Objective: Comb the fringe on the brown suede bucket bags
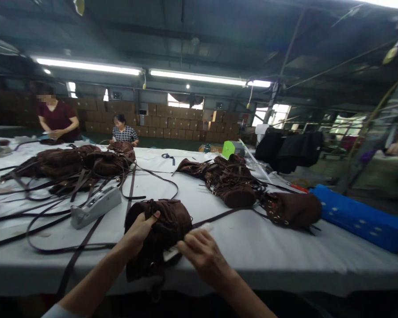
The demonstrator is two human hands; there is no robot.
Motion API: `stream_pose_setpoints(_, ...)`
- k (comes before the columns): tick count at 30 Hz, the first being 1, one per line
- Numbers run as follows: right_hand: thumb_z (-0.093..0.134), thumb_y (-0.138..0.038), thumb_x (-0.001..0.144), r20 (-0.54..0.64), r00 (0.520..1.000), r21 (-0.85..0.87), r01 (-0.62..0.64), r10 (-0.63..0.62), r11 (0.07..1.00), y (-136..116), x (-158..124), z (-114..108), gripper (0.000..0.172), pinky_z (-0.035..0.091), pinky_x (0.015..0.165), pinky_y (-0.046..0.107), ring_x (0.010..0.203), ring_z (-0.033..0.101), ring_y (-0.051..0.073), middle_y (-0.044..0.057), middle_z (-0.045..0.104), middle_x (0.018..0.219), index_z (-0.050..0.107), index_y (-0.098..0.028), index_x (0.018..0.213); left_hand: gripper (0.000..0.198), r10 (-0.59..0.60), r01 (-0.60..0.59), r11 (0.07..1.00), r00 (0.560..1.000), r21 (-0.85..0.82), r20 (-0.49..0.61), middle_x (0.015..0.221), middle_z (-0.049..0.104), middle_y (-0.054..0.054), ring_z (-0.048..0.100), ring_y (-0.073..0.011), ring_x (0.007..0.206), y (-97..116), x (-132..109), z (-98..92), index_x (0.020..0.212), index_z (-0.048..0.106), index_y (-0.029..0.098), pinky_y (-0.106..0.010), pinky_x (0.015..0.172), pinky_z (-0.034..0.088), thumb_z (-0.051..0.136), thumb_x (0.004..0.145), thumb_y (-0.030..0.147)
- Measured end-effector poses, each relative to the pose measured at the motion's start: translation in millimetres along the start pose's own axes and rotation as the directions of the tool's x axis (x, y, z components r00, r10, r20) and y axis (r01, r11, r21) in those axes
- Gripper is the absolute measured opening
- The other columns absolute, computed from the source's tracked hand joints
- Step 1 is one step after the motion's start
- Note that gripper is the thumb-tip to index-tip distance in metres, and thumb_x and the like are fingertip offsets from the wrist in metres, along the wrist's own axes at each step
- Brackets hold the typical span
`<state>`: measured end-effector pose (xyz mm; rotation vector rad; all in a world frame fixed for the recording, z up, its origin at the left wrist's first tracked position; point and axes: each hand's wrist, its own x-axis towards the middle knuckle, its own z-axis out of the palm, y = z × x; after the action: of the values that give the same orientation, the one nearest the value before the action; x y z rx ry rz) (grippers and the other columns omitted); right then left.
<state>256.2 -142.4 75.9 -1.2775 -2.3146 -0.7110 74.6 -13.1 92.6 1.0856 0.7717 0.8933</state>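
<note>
A dark brown suede bag point(166, 223) lies at the near edge of the white table point(252, 247). My left hand point(137, 232) grips its left side, thumb on top and fingers wrapped round the fabric. My right hand point(202, 254) rests on the bag's right side, fingers curled and pinching at a pale tag or strip next to the bag. A thin brown strap point(219, 217) runs from the bag toward the right.
A grey tape dispenser point(94, 206) sits left of the bag among loose brown straps point(53, 212). Piles of brown bags point(76, 163) point(232, 181) lie further back. A blue crate point(361, 218) stands at right. Two people point(56, 117) point(123, 131) work at the far side.
</note>
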Motion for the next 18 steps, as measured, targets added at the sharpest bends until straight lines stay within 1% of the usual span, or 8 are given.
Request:
stream_pose_setpoints(2,0.044,-0.02,0.094,0.011,0.991,-0.006,0.135,-0.135,0.991,-14.1,38.4,1.2,0.014,0.036,0.073,0.031,0.079,0.048,0.015,0.001,0.056,0.082,0.058,-0.02,0.095,0.031,0.037,-0.041,0.994,0.999,0.101,0.04,0.06,0.061,0.002,0.056,-0.0124,0.052,1.7,-4.7,8.8,0.083,0.061,0.013,-0.024,0.054,0.048,0.072,0.071,0.04)
stream_pose_setpoints(3,0.045,-0.019,0.094,0.018,0.985,-0.02,0.173,-0.173,0.985,-16.9,49.6,4.4,0.014,0.036,0.071,0.031,0.077,0.047,0.015,0.001,0.056,0.082,0.058,-0.02,0.091,0.033,0.051,-0.058,0.989,0.997,0.134,0.055,0.057,0.058,0.003,0.053,-0.0109,0.049,2.6,-6.0,9.4,0.081,0.06,0.013,-0.022,0.05,0.045,0.072,0.07,0.042)
stream_pose_setpoints(5,0.047,-0.017,0.092,0.031,0.977,-0.045,0.213,-0.212,0.976,-16.6,57.8,15.7,0.013,0.035,0.07,0.031,0.077,0.046,0.015,0.0,0.056,0.082,0.058,-0.019,0.085,0.036,0.06,-0.07,0.987,0.995,0.147,0.075,0.055,0.056,0.004,0.049,-0.0097,0.045,3.3,-5.6,5.0,0.077,0.059,0.013,-0.021,0.043,0.039,0.072,0.069,0.046)
stream_pose_setpoints(7,0.049,-0.015,0.09,0.063,0.965,-0.042,0.257,-0.254,0.965,-11.5,53.2,30.8,0.011,0.035,0.071,0.031,0.078,0.045,0.015,0.0,0.057,0.083,0.058,-0.018,0.084,0.037,0.055,-0.061,0.991,0.997,0.115,0.058,0.054,0.055,0.004,0.048,-0.0098,0.043,2.1,-2.1,-3.2,0.076,0.058,0.014,-0.02,0.041,0.036,0.072,0.067,0.046)
stream_pose_setpoints(9,0.051,-0.014,0.089,0.132,0.958,-0.036,0.26,-0.254,0.965,-3.2,40.8,46.4,0.01,0.034,0.07,0.032,0.078,0.045,0.016,0.001,0.058,0.083,0.059,-0.017,0.083,0.033,0.052,-0.052,0.997,0.999,0.054,-0.002,0.055,0.057,0.003,0.052,-0.0118,0.045,0.7,2.4,-11.2,0.079,0.059,0.013,-0.022,0.042,0.039,0.074,0.067,0.041)
stream_pose_setpoints(13,0.054,-0.014,0.085,0.316,0.947,-0.111,0.092,-0.052,0.99,22.2,-2.7,68.0,0.011,0.033,0.064,0.032,0.077,0.047,0.018,0.002,0.06,0.078,0.061,-0.017,0.077,0.024,0.018,-0.026,0.997,0.993,-0.072,-0.115,0.063,0.066,-0.002,0.064,-0.0191,0.06,4.4,7.9,-21.6,0.09,0.062,0.013,-0.029,0.057,0.051,0.071,0.072,0.027)
stream_pose_setpoints(16,0.058,-0.008,0.08,0.37,0.929,-0.155,0.034,0.026,0.987,44.1,-49.3,70.0,0.017,0.032,0.061,0.031,0.071,0.048,0.018,0.003,0.059,0.066,0.059,-0.016,0.064,0.019,-0.015,0.001,0.995,0.989,-0.097,-0.147,0.062,0.067,-0.003,0.066,-0.0217,0.064,12.8,9.6,-27.1,0.091,0.063,0.013,-0.032,0.06,0.053,0.067,0.075,0.022)
stream_pose_setpoints(18,0.059,-0.006,0.078,0.382,0.922,-0.179,0.0,0.069,0.984,56.0,-79.3,65.5,0.016,0.031,0.058,0.031,0.067,0.049,0.018,0.003,0.059,0.062,0.06,-0.016,0.065,0.014,-0.013,-0.007,0.994,0.984,-0.113,-0.176,0.061,0.067,-0.004,0.067,-0.0221,0.064,18.2,11.6,-31.0,0.088,0.063,0.013,-0.033,0.061,0.054,0.065,0.076,0.02)
